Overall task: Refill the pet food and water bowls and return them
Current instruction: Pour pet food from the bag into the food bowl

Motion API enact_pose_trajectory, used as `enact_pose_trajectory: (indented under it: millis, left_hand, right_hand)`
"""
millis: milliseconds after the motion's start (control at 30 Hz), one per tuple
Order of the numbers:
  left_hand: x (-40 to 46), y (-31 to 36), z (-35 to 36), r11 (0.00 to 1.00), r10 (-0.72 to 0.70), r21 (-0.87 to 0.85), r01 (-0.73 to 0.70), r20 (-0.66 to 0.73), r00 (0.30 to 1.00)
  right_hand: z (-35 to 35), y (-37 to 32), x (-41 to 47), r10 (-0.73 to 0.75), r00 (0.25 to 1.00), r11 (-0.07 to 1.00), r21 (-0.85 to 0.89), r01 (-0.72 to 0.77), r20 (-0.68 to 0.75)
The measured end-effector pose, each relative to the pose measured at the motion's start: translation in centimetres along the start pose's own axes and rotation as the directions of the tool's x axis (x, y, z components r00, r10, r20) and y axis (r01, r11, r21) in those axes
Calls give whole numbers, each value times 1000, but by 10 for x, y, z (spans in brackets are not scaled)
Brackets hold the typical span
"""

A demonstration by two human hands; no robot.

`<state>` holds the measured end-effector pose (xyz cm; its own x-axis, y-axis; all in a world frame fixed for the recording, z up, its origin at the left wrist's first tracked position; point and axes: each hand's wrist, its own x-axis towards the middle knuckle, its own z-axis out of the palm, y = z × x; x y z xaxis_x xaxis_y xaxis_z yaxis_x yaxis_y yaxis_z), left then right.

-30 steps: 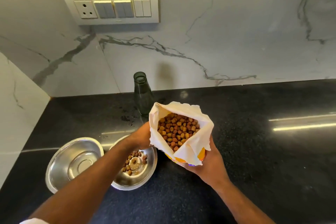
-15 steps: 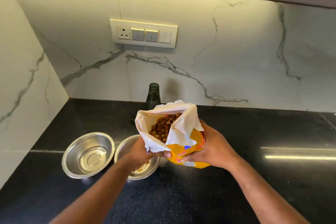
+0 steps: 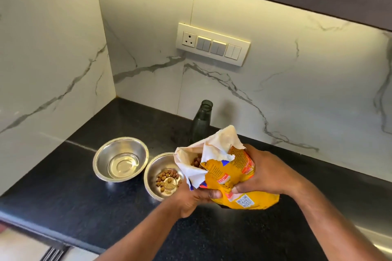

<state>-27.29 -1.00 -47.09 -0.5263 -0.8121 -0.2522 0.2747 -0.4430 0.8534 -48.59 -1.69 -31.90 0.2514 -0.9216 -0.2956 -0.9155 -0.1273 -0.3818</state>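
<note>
Where the food bag (image 3: 231, 178) stood upright a second ago, both hands now clamp it tilted, mouth over the food bowl (image 3: 164, 176): left hand (image 3: 191, 199) beneath, right hand (image 3: 261, 171) on top. Pouring appears imminent.

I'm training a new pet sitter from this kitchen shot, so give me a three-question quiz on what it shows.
1. True or false: the yellow pet food bag lies flat on the black stone counter.
2. Which round steel bowl holds brown kibble? A) the left bowl B) the right bowl
3. Fill in: behind the bag stands an uncapped dark glass ____.

Key:
1. False: the left hand and right hand hold it up, tipped toward the right bowl.
2. B; the left bowl holds clear liquid.
3. bottle.
</note>
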Motion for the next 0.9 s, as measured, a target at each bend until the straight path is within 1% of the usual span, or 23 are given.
enact_pose_trajectory:
  millis: [200,300,467,733,900]
  left_hand:
    - [3,-16,17,987,-46,-157,40,-37,998]
    - [4,-21,20,972,-80,-225,73,-21,997]
    - [6,-30,19,953,-80,-295,75,-6,997]
    - [1,-42,22,896,-102,-431,107,34,994]
    - [0,-47,23,874,-98,-476,98,26,995]
  right_hand:
    - [-13,-2,18,-18,993,991,-129,33,118]
    - [-16,-5,28,-18,988,980,-192,48,154]
    - [-17,-12,41,-5,976,965,-254,61,217]
    - [-13,-27,50,41,957,945,-323,57,289]
    - [-12,-34,51,60,953,931,-360,53,296]
